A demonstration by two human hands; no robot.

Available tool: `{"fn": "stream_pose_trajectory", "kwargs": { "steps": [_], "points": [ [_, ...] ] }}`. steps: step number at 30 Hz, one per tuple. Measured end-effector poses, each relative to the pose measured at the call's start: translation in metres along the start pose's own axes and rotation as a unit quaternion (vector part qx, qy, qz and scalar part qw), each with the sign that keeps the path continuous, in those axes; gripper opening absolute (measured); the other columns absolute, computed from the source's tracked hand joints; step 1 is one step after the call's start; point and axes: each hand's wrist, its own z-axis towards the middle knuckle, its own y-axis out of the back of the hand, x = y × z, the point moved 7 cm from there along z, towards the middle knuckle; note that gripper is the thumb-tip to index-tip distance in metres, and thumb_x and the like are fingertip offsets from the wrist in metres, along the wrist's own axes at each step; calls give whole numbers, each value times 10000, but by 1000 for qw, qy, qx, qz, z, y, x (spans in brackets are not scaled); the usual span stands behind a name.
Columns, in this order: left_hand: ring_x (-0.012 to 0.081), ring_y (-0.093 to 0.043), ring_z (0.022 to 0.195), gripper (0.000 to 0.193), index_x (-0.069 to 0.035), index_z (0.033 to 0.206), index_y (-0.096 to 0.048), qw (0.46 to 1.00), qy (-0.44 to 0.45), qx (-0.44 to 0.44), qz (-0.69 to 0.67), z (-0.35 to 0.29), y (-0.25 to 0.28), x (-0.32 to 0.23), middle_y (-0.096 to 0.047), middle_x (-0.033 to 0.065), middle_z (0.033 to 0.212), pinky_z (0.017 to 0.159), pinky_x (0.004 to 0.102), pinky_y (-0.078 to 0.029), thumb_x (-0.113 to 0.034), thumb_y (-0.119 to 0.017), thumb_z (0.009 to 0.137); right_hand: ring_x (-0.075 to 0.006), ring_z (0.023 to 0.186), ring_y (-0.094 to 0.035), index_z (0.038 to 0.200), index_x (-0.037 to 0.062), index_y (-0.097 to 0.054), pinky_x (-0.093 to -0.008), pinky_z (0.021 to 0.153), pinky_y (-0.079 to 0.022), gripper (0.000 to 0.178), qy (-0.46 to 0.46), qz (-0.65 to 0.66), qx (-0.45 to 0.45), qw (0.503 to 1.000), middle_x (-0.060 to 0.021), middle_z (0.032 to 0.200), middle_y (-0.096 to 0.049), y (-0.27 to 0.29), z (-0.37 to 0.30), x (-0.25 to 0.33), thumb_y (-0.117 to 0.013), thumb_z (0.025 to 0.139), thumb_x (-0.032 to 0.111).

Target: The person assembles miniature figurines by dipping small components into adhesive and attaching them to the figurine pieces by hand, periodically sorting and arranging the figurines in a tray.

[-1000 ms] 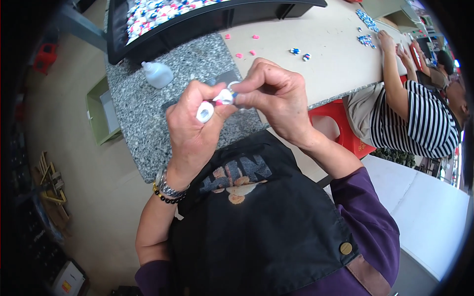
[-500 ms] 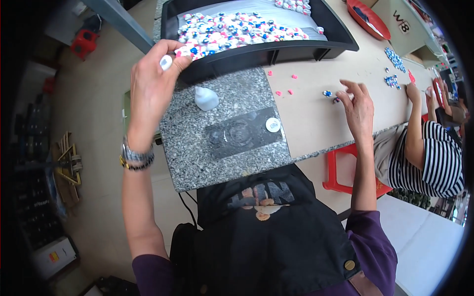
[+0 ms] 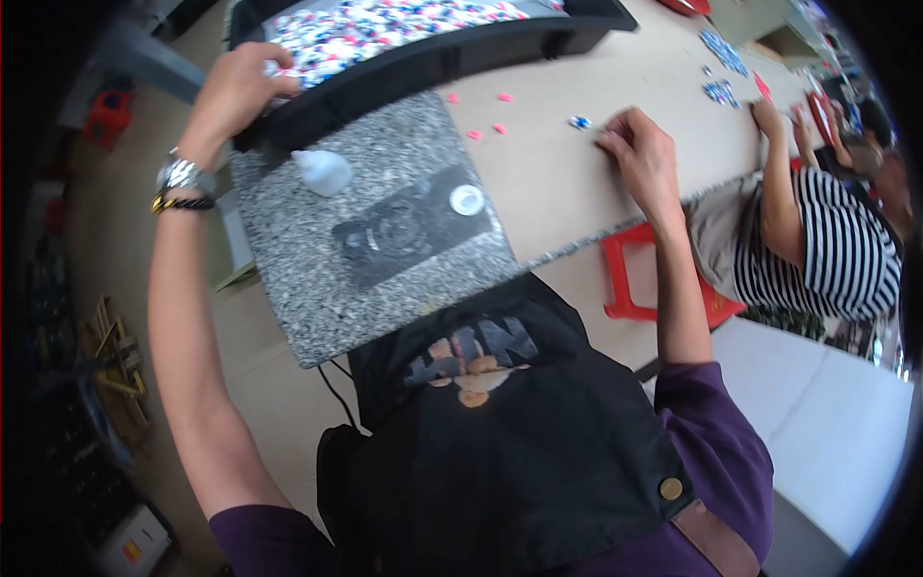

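My left hand [image 3: 236, 96] reaches over the front left corner of a black tray [image 3: 433, 82]. Its fingers are curled in among many small white, blue and pink pieces [image 3: 385, 34]; a whitish bit shows at the fingertips, too blurred to name. On the beige tabletop my right hand [image 3: 644, 159] has thumb and fingers pinched together, and whatever is between them is hidden. Just left of those fingertips lies one small blue and white piece [image 3: 580, 122]. A translucent squeeze bottle [image 3: 325, 173] lies on the granite slab [image 3: 279, 250] between my hands.
A dark plate [image 3: 409, 231] with a round white disc [image 3: 466, 200] rests on the granite. Several pink bits [image 3: 505, 97] dot the tabletop. Blue and white piles [image 3: 723, 53] lie farther right, near a person in a striped top [image 3: 827, 240]. A red stool [image 3: 625, 279] stands below.
The view has shifted, so the bench sits farther left and higher. My right fingers have closed over the spot of a second small piece, now unseen. My left hand stays at the tray corner.
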Motion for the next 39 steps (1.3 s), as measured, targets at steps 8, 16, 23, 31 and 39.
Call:
{"fn": "stream_pose_trajectory", "kwargs": {
  "steps": [8,16,23,31,39],
  "points": [
    [82,-436,476,334,0,1033,-545,558,119,56,-819,-72,-11,-82,-390,0,674,332,193,-330,-327,-569,970,-78,630,-597,1030,0,-647,-200,617,-523,166,-171,534,143,816,-27,760,-621,-16,-20,-7,-623,942,139],
    [140,-476,581,248,1,1038,-533,299,172,174,-922,-150,-75,-161,-514,83,816,372,218,-364,-212,-414,995,-86,619,-592,961,-2,-665,-206,582,-506,158,-156,536,196,806,-39,774,-642,-40,-33,58,-707,874,123],
    [87,-455,625,362,-11,1201,-523,292,196,142,-925,-170,-106,-157,-610,106,986,417,184,-362,-317,-433,1031,-108,647,-569,927,0,-678,-246,590,-457,183,168,240,165,942,-33,739,-628,-49,-38,112,-757,789,91],
    [75,-437,615,472,-16,1303,-492,324,206,99,-918,-180,-114,-148,-590,52,954,429,180,-347,-380,-475,1003,-213,695,-599,794,-12,-608,-338,609,-488,190,337,50,146,929,-78,738,-554,-65,-45,144,-756,744,96],
    [69,-442,599,532,-12,1284,-499,313,195,106,-924,-187,-123,-144,-548,8,842,414,188,-332,-441,-515,968,-225,702,-605,782,2,-617,-332,616,-495,174,330,70,132,932,-78,729,-569,-61,-42,146,-755,728,92]
  ]
}}
